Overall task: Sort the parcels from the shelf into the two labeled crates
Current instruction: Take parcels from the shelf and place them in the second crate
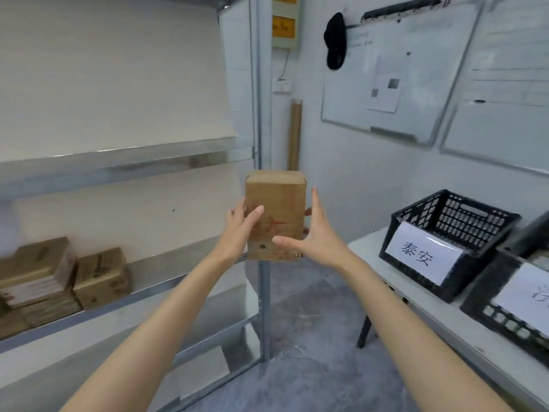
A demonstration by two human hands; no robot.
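The parcel (274, 215), a small brown cardboard box with a red handwritten mark on its front that is too blurred to read, is upright in the air. It is clear of the shelf (166, 272) and not yet over the table (439, 322), roughly between the two. The left hand (242, 230) grips its left edge, with the thumb curled over the front face and the fingers behind. The right hand (312, 233) is spread wide with straight fingers. Its thumb lies across the lower front and a fingertip shows behind the right edge, though I cannot tell how firmly it bears on the box. At the far end of the table stands a black mesh crate (451, 221) with a paper label reading 泰安. No parcel shows in the part of its inside that can be seen. Just beside it, toward the table's near edge, is a second crate (487, 298) whose label is cut off by the frame and whose contents I cannot make out. At the left end of the lower shelf board, a stack of parcels (35, 278) and a single box (101, 276) are still waiting. By my reading the sorting is partway at most. This parcel must still be read and dropped into the matching crate, and several more remain on the shelf after it.
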